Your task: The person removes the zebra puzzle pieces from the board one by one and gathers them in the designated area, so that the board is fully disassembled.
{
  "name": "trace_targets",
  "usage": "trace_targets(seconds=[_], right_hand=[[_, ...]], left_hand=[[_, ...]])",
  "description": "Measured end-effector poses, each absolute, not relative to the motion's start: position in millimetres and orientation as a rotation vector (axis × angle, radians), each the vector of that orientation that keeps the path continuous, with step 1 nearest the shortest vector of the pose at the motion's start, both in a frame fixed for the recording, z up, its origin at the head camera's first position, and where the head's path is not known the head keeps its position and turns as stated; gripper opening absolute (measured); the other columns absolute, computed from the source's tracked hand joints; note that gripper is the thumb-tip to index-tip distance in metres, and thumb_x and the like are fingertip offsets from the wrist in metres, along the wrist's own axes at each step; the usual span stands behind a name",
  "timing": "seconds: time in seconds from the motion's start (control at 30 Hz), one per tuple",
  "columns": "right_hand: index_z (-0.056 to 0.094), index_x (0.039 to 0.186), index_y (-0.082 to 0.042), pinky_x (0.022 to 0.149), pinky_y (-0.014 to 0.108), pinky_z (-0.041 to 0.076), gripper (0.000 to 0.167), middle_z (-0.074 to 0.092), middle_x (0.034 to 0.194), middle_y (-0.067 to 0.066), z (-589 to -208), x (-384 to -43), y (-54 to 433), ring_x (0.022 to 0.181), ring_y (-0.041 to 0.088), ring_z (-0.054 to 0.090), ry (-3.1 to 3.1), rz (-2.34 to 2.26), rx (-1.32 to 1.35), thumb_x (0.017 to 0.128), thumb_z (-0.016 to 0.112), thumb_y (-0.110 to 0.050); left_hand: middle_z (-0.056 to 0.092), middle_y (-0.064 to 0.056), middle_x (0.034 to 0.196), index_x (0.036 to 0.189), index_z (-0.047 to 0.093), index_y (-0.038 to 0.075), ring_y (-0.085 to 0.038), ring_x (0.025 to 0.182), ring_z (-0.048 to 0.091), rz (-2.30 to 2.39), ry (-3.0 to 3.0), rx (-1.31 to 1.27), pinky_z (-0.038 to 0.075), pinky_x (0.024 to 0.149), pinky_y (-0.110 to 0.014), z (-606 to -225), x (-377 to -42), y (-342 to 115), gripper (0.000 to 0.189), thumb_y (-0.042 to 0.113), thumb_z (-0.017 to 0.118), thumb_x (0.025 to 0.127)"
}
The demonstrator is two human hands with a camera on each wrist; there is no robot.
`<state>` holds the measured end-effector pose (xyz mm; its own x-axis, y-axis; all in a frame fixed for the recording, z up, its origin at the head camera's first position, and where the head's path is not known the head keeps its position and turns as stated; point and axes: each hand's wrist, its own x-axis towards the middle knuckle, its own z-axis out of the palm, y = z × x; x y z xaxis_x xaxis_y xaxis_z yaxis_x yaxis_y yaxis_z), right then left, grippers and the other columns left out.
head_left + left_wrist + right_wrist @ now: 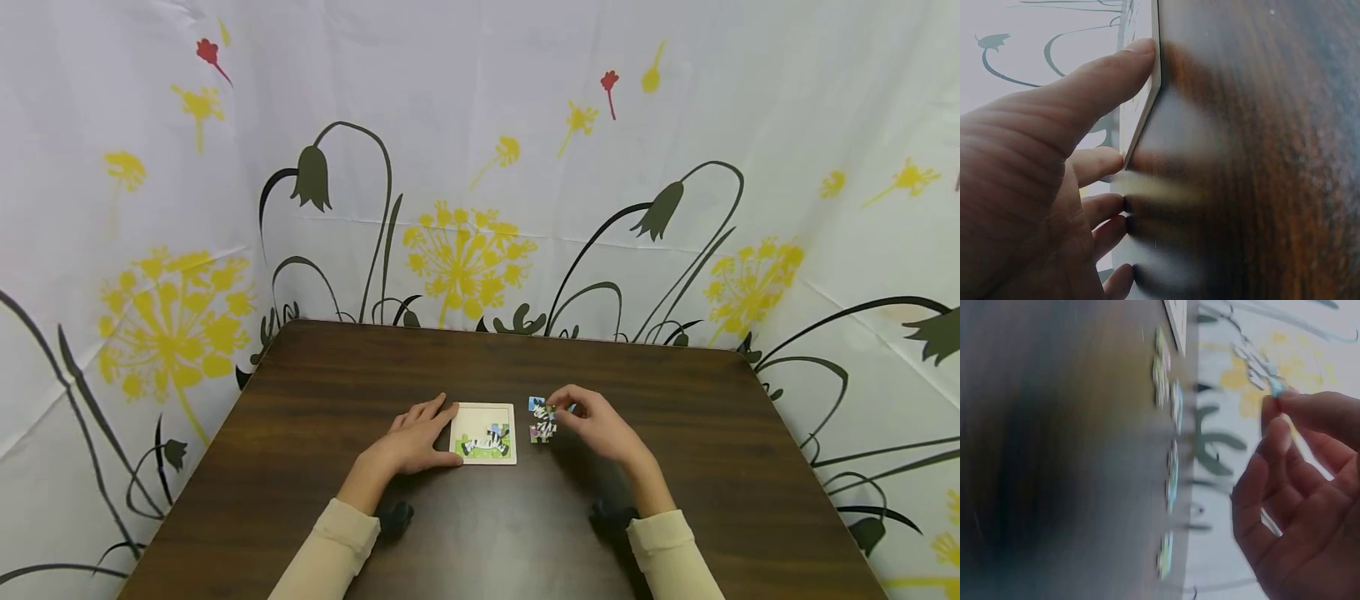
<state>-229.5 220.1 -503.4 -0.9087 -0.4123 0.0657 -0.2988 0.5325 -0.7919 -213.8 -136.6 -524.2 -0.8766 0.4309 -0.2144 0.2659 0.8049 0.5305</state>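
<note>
A small wooden puzzle tray (480,417) lies mid-table, its lower part filled with green pieces showing zebra legs and its upper part bare. My left hand (408,442) rests at the tray's left side with spread fingers. In the left wrist view the thumb (1129,62) presses the tray's rim and the index fingertip touches near its corner. My right hand (596,425) pinches a zebra-patterned puzzle piece (1254,365) between thumb and fingertips, raised above the table. Loose puzzle pieces (542,433) lie under and beside that hand, partly hidden by it in the head view.
The dark wooden table (420,358) reaches back to a white curtain (480,100) printed with flowers. Several loose pieces (1172,475) stand along the tabletop in the right wrist view. Dark wrist-worn devices (395,518) sit under both forearms.
</note>
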Motion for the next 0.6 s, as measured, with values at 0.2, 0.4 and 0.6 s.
trace_targets(seconds=[0.2, 0.4, 0.6], right_hand=[[0.063, 0.134, 0.002, 0.073, 0.03, 0.055, 0.029, 0.07, 0.099, 0.013, -513.2, -232.9, 249.9, 0.083, 0.02, 0.063, 2.588, -1.246, -0.556, 0.106, 0.063, -0.003], [0.057, 0.139, 0.005, 0.071, 0.031, 0.054, 0.033, 0.069, 0.1, 0.016, -517.0, -239.2, 261.8, 0.08, 0.021, 0.061, 2.59, -1.213, -0.522, 0.107, 0.061, -0.001], [0.06, 0.136, 0.003, 0.072, 0.033, 0.052, 0.031, 0.071, 0.104, 0.017, -514.1, -236.9, 263.7, 0.08, 0.022, 0.064, 2.634, -1.172, -0.459, 0.106, 0.064, -0.006]], left_hand=[[0.016, -0.015, 0.181, 0.172, 0.031, 0.017, -0.043, 0.164, 0.02, 0.731, 2.67, 0.514, 0.019, 0.128, -0.072, -534.7, -213.6, -134.3, 0.099, 0.052, 0.081, 0.093], [0.019, -0.019, 0.18, 0.171, 0.033, 0.016, -0.047, 0.162, 0.021, 0.716, 2.67, 0.553, 0.018, 0.126, -0.075, -524.5, -217.6, -136.8, 0.102, 0.058, 0.08, 0.092], [0.016, -0.016, 0.181, 0.172, 0.029, 0.02, -0.045, 0.164, 0.019, 0.683, 2.667, 0.542, 0.018, 0.128, -0.073, -533.2, -221.0, -139.5, 0.103, 0.06, 0.078, 0.092]])
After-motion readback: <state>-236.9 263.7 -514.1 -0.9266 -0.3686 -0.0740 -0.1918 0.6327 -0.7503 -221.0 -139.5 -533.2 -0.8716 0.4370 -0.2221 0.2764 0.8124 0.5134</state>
